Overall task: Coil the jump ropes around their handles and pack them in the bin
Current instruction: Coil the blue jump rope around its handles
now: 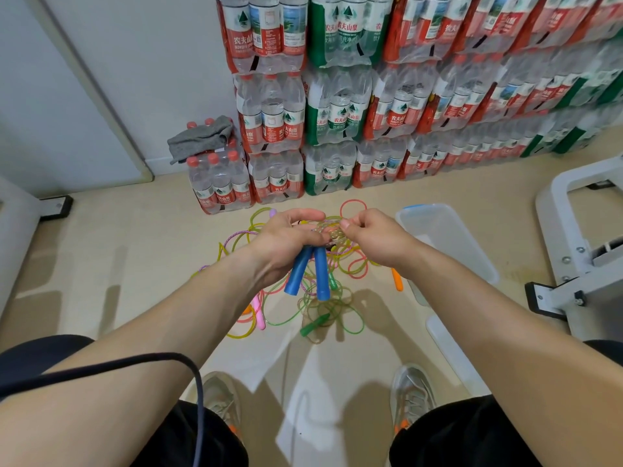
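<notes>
农夫山泉, on bottle labels (398, 119) (red and green)

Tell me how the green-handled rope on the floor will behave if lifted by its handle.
Probably floppy: the green-handled rope lies in loose loops. Likely light, its cord being thin. It may snag, since it crosses other ropes in the pile.

The left hand (286, 244) covers the top ends of the blue handles (306, 274), so where the rope (332, 230) joins them is out of sight. Fingers of the right hand (374, 241) hide part of that rope. Past the right wrist, the forearm covers the bin's (448, 237) near corner and part of an orange handle (397, 281).
</notes>
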The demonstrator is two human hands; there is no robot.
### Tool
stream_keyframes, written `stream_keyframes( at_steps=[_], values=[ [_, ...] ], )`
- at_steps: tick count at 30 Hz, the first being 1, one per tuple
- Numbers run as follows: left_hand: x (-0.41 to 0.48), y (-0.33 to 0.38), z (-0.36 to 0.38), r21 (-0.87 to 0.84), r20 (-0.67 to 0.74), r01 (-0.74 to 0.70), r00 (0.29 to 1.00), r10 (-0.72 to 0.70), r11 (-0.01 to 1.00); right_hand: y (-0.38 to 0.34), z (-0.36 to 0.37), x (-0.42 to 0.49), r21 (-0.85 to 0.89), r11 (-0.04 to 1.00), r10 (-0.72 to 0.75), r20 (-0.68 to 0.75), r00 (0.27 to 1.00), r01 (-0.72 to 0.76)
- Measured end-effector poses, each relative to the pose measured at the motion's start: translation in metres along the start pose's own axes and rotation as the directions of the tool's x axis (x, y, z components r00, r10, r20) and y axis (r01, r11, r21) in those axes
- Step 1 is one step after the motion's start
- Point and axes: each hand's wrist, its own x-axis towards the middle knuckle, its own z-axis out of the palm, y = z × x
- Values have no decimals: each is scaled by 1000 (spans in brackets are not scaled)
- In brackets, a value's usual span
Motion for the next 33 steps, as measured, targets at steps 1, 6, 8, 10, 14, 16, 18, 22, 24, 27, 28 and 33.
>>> stream_keyframes(
  at_steps=[1,6,8,10,14,16,18,22,24,27,28,33],
  values=[
    [0,0,0,-25,4,4,1000,-4,1000,1,-1,1,36,999,35,12,999,-36],
    [0,-2,2,-108,48,24,999,-19,994,5,0,6,151,977,140,88,986,-152],
    [-1,-2,2,-118,86,43,996,-33,992,8,0,7,216,966,126,100,987,-146],
    [-2,-1,1,-134,111,61,993,-47,989,12,2,6,281,954,84,76,994,-102],
    [-3,3,-3,-173,139,55,990,-31,983,17,11,5,311,942,-104,-99,990,130],
    [-4,4,-3,-197,147,51,989,-22,979,17,13,4,198,941,-242,-176,954,275],
    [-4,5,-2,-215,144,49,989,-18,975,14,14,2,89,929,-334,-215,918,359],
    [-3,7,-6,-238,125,32,992,-2,971,9,16,1,186,924,-292,-227,929,335],
    [-2,6,-7,-233,121,24,993,4,972,11,17,3,244,919,-265,-201,943,310],
    [-3,5,-7,-169,140,3,990,21,986,12,14,3,230,925,-257,-209,944,303],
    [-3,5,-6,-134,144,-4,989,24,991,12,12,4,205,930,-258,-224,940,304],
    [-5,6,-3,-104,142,-16,989,31,994,11,8,3,53,947,-293,-264,919,317]
  ],
)
